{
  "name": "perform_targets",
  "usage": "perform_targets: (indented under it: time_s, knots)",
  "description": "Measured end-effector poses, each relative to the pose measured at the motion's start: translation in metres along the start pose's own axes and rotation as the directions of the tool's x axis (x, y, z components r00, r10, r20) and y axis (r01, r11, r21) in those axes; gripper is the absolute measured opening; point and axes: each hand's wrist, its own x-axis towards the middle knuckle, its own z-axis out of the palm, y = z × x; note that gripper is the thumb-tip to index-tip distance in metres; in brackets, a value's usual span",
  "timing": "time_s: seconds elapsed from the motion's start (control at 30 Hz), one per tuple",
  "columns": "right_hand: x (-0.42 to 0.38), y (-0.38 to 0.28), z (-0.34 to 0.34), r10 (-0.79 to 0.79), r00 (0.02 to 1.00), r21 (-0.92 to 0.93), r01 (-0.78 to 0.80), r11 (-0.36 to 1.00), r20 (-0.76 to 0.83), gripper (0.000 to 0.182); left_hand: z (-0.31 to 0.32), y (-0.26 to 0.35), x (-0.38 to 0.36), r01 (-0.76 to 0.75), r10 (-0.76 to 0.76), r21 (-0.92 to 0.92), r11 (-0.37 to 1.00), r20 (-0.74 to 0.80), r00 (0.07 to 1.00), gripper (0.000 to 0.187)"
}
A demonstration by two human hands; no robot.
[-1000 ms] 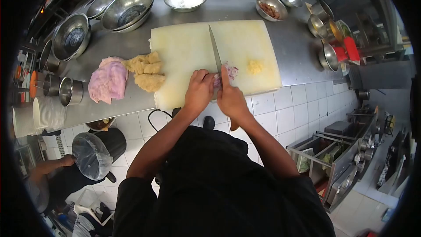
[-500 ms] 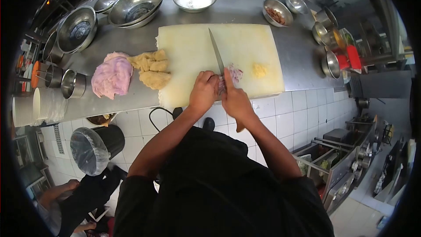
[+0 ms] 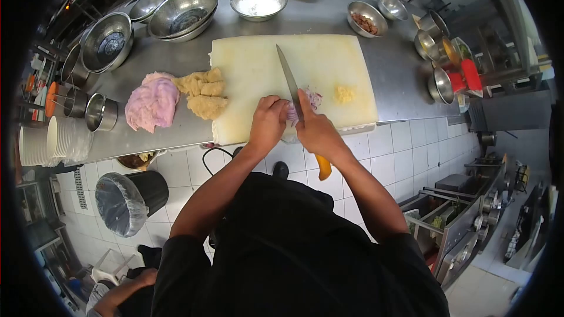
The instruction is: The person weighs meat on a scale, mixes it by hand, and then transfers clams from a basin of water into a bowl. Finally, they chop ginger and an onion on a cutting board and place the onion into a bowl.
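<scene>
On the near part of the white cutting board (image 3: 247, 64), my left hand (image 3: 270, 122) is closed on a piece of purple onion (image 3: 292, 113), fingertips bent on it. My right hand (image 3: 319, 135) grips the yellow handle of a long knife (image 3: 287, 73), index finger along the blade. The blade stands right beside the onion and its tip points to the far side of the board. Chopped purple onion (image 3: 315, 100) lies just right of the blade. Farther right sits a small heap of chopped yellow pieces (image 3: 345, 94).
Pink cloth (image 3: 153, 101) and tan cloth (image 3: 205, 94) lie left of the board. Metal bowls, one with white powder (image 3: 258, 2) and one with brown pieces (image 3: 366, 19), line the far side. A lined bin (image 3: 123, 202) and another person's arm (image 3: 126, 293) are at lower left.
The knife handle has swung into fuller view below my right hand, and the blade has shifted slightly. At lower left the other person has moved right and down.
</scene>
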Motion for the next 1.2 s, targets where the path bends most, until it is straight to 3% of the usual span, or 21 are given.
perform_targets:
  time_s: [0.17, 0.37, 0.47, 0.67, 0.77, 0.87, 0.97, 1.17, 1.2]
  knots:
    - [0.006, 0.013, 0.033, -0.085, 0.991, -0.023, 0.083, 0.996, -0.106, 0.073, -0.004, -0.001, -0.002, -0.006, 0.005, 0.036, 0.999, 0.026, 1.000, 0.013]
    - [-0.008, -0.008, 0.016, -0.013, 0.999, -0.055, 0.011, 0.998, -0.033, 0.072, -0.004, 0.000, -0.006, 0.021, -0.021, 0.011, 1.000, -0.002, 1.000, 0.011]
    - [0.004, 0.007, 0.038, -0.079, 0.991, 0.004, 0.080, 0.997, -0.110, 0.072, -0.003, -0.001, -0.007, 0.021, -0.021, 0.024, 0.999, 0.001, 1.000, 0.011]
    - [-0.003, -0.005, 0.016, -0.017, 1.000, 0.073, 0.017, 0.997, -0.011, 0.074, -0.008, -0.002, -0.009, 0.041, -0.041, 0.006, 0.999, -0.009, 0.999, 0.011]
    - [0.001, 0.000, 0.040, -0.071, 0.992, 0.019, 0.073, 0.997, -0.101, 0.076, -0.012, -0.005, -0.011, 0.035, -0.035, 0.004, 0.999, 0.049, 0.998, 0.013]
    - [0.009, 0.005, 0.037, -0.090, 0.992, -0.053, 0.086, 0.995, -0.089, 0.077, -0.012, -0.003, -0.011, 0.069, -0.068, -0.004, 0.998, 0.066, 0.995, 0.015]
    - [0.002, -0.008, 0.021, -0.021, 1.000, 0.061, 0.022, 0.998, -0.013, 0.077, -0.012, -0.005, -0.010, 0.048, -0.049, 0.011, 0.999, 0.059, 0.997, 0.014]
    - [0.013, 0.011, 0.050, -0.137, 0.976, -0.017, 0.136, 0.991, -0.171, 0.075, -0.015, -0.005, -0.010, 0.052, -0.054, 0.020, 0.998, 0.075, 0.996, 0.011]
    - [0.009, 0.008, 0.044, -0.084, 0.990, 0.021, 0.087, 0.996, -0.113, 0.075, -0.015, -0.004, -0.012, 0.058, -0.059, 0.017, 0.998, 0.076, 0.995, 0.012]
